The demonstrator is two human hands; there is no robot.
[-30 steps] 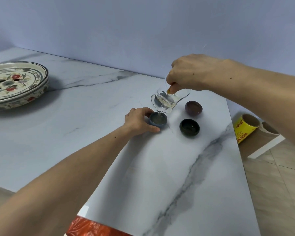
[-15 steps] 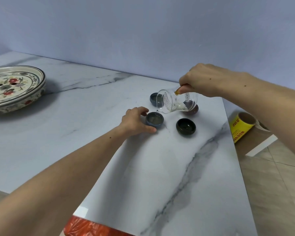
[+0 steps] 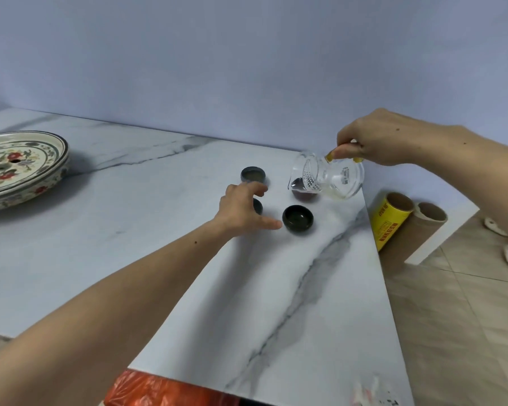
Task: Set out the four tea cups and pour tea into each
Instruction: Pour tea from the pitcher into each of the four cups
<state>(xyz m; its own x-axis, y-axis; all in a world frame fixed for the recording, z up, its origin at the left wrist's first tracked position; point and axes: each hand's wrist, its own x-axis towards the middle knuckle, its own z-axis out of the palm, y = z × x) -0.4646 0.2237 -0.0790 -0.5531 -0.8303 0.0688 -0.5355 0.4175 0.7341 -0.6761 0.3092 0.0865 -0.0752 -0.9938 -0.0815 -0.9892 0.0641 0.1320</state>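
Observation:
My right hand [image 3: 384, 139] grips the yellow handle of a glass pitcher [image 3: 332, 178], tipped with its spout over the reddish-brown cup [image 3: 304, 195]. A little pale tea lies in the pitcher. My left hand [image 3: 242, 208] hovers with fingers spread over the blue cup [image 3: 258, 206], mostly hiding it, its thumb close to the black cup [image 3: 297, 219]. A grey cup [image 3: 253, 174] holding pale tea stands behind. All cups sit on the marble table [image 3: 159, 259].
A floral ceramic tea tray [image 3: 21, 167] sits at the table's far left. Beyond the right edge stand a yellow cardboard tube [image 3: 389, 221] and a brown tube [image 3: 430, 215] on the floor. Orange plastic [image 3: 165, 389] shows below the table's front edge.
The pitcher has moved right from the blue cup to the reddish-brown cup. My left hand has let go of the blue cup, lifted, and spread toward the black cup.

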